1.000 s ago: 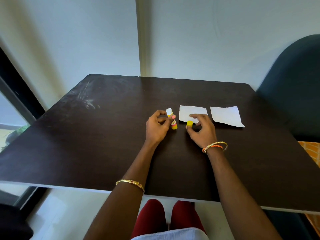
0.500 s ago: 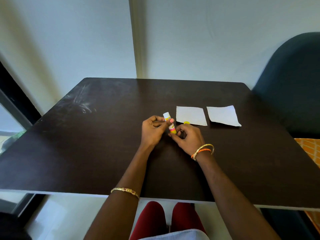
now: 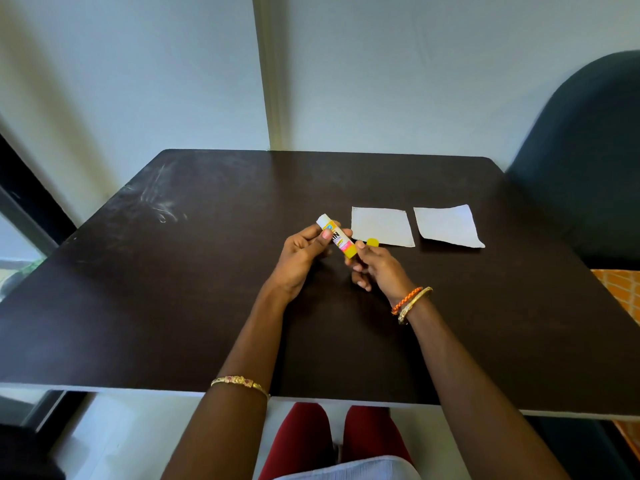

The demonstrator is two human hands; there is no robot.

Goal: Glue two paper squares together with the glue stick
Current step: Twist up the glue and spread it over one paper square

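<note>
Head view: two paper squares (image 3: 381, 226) (image 3: 447, 225), one glue stick (image 3: 337, 239). Your left hand (image 3: 304, 256) grips its barrel; your right hand (image 3: 375, 268) pinches its base.

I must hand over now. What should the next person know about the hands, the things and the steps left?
Left hand grips the glue stick, cap off, white end up.
Right hand pinches its yellow base.
Yellow cap lies on the table by the left paper square; the right paper square lies apart.
Done: uncapping. Left: spread glue, press the squares together.
</note>
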